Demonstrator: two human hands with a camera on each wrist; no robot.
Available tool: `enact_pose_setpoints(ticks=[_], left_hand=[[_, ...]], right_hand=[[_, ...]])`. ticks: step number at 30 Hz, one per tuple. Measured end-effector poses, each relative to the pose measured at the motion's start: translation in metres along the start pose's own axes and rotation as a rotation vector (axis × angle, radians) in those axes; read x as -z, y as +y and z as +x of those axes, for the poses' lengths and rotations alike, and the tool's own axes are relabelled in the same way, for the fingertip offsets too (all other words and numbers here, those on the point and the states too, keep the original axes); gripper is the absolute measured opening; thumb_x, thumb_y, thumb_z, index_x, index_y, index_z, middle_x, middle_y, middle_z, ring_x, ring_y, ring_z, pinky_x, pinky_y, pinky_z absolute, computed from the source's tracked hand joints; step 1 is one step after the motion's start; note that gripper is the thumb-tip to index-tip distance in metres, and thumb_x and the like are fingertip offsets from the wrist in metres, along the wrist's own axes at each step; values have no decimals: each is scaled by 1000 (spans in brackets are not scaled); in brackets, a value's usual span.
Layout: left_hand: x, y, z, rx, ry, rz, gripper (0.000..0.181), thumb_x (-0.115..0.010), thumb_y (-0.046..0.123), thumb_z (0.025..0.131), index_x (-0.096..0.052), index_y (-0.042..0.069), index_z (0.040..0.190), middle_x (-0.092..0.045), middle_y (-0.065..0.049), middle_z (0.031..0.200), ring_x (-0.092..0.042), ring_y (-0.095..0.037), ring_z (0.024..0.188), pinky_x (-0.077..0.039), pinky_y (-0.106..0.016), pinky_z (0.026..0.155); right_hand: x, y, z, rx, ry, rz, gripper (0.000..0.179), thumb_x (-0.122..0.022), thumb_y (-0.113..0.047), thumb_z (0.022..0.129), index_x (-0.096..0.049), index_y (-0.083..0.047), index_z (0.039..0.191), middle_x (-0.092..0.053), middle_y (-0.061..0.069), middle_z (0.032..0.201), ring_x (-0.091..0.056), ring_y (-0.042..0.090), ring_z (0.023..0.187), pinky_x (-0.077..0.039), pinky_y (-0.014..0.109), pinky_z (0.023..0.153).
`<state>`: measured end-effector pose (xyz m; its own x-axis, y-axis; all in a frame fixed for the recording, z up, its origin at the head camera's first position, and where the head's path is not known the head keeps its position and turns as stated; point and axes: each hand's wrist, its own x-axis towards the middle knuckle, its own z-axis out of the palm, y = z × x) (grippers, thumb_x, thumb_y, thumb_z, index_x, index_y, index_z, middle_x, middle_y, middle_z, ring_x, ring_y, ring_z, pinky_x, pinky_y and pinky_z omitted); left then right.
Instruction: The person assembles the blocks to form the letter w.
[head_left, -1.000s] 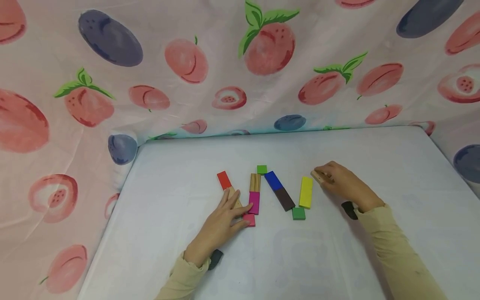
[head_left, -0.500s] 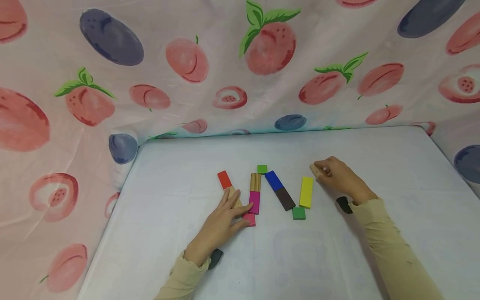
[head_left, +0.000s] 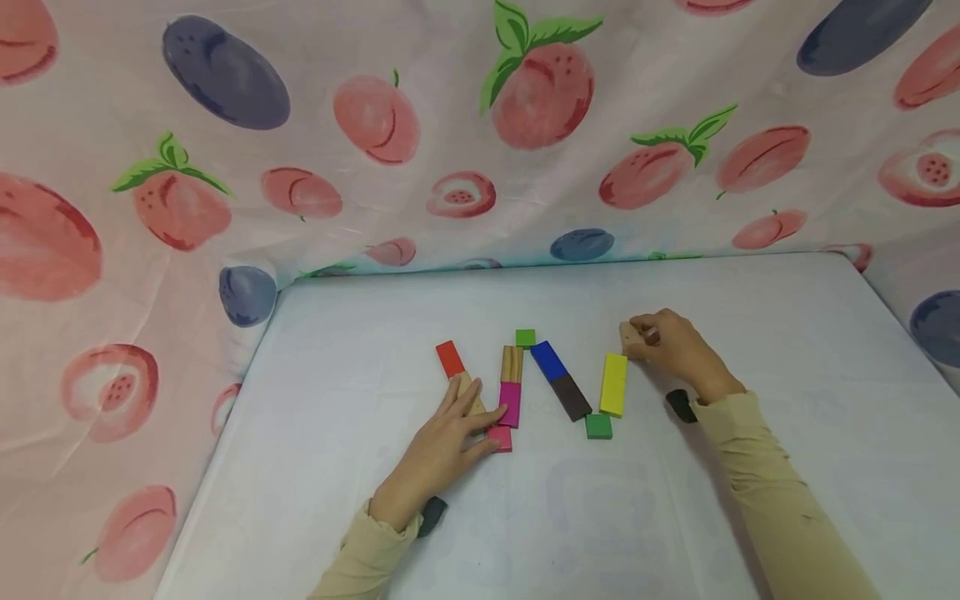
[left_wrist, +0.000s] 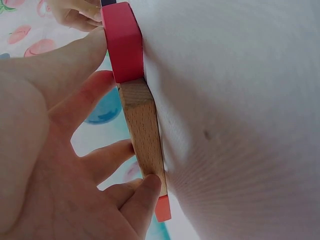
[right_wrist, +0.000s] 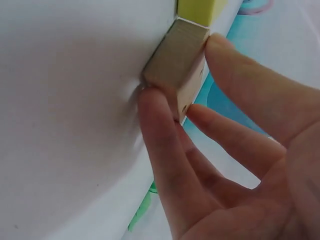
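My right hand [head_left: 684, 352] pinches a plain wooden block [head_left: 627, 335] at the top end of the yellow block [head_left: 613, 385]. In the right wrist view, thumb and fingers hold this wooden block [right_wrist: 177, 55] by its sides, its end close against the yellow one. My left hand [head_left: 427, 458] rests spread over the left blocks. Its fingers touch a wooden block [left_wrist: 143, 137] and its thumb a pinkish-red block [left_wrist: 123, 45], as the left wrist view shows. A red block [head_left: 450, 358] continues that row upward. Beside it stand a magenta block [head_left: 510, 402] and a striped wooden one [head_left: 512, 364].
Between the hands, a blue block [head_left: 550, 362] and a dark brown block [head_left: 571, 397] form a slanting line. A light green square [head_left: 526, 337] touches its top, a darker green square [head_left: 598, 427] its bottom. White cloth covers the table [head_left: 337, 375]; a fruit-print curtain [head_left: 457, 108] hangs behind.
My right hand has moved slightly left and away from me, turning the wooden block more upright above the yellow block. The left hand stays in place.
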<state>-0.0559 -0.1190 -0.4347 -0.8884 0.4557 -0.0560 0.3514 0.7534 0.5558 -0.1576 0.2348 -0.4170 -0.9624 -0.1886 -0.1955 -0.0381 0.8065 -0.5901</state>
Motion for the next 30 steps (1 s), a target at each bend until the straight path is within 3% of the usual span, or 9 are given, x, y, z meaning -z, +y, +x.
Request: enact_pose_setpoints(ticks=[8,30], left_hand=[[-1,-1,0,4,-3,3,48,-71,34,91,-62,22,137,-31,-17,160,-12,-45,151,-40,-58,108],[0,-1,0,4,-3,-9,48,-70,35,92,-61,22,137,-29,-16,161,-10,-44,151,-39,-57,109]], right_hand=[[0,0,4,-2,37,14,52,-71,-17,92,-55,13,131,-48,34,133,-59,44,109,-53,53,86],[-4,-10,12,-51,72,48,53,-73,-20,90,-56,12,129,-53,30,125,-60,42,108,-53,51,88]])
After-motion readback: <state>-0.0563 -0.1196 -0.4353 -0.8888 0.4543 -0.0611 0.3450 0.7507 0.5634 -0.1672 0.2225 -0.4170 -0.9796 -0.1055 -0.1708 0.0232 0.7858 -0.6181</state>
